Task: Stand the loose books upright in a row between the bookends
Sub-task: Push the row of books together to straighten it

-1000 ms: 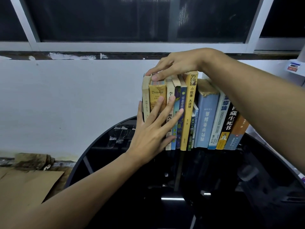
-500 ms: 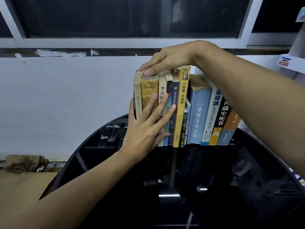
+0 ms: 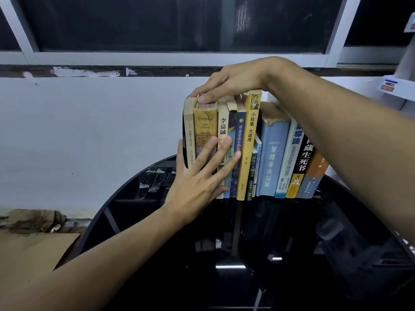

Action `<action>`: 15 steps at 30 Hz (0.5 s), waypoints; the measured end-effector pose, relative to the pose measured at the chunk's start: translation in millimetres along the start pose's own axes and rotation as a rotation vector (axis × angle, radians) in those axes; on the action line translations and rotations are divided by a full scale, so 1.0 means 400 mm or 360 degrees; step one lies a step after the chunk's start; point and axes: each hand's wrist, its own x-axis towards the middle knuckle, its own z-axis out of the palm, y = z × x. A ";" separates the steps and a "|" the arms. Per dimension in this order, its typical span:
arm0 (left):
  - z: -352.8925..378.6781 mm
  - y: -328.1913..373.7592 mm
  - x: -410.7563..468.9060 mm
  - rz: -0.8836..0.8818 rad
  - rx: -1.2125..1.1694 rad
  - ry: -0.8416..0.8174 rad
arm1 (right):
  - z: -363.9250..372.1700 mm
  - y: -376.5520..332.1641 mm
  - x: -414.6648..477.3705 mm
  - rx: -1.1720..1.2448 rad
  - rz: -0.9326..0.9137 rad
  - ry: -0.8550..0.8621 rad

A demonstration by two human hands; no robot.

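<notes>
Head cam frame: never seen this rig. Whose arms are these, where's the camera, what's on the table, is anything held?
There is no robot here. A person wears one wide-angle camera on the head, looking forward and down, so both arms reach in from the bottom of the picture.

The left hand lies flat, fingers spread, against the spines at the left end of a row of books. The right hand comes in from the right and presses down on the tops of the leftmost books, near the yellow Troyka book.

The books stand on a round black glossy table against a white wall, under a dark window. The left books stand about upright; the ones at the right lean.

Neither hand lifts anything; both press on the row. I cannot make out the bookends.
</notes>
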 end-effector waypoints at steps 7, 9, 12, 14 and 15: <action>0.010 -0.003 -0.001 0.0012 0.0003 -0.0005 | -0.002 -0.005 -0.005 -0.0048 -0.0014 -0.0057; 0.010 -0.003 -0.001 0.0012 0.0000 -0.0012 | -0.004 -0.008 -0.005 -0.0050 -0.0011 -0.0046; 0.009 -0.003 -0.004 0.0012 0.0003 -0.0006 | -0.001 -0.009 -0.003 -0.0063 -0.0004 -0.0054; 0.006 -0.003 -0.004 0.0010 -0.0003 -0.0008 | -0.002 -0.008 -0.002 -0.0043 0.0010 -0.0033; 0.003 -0.003 -0.002 0.0010 -0.0013 -0.0010 | -0.003 -0.009 -0.003 -0.0039 0.0016 -0.0030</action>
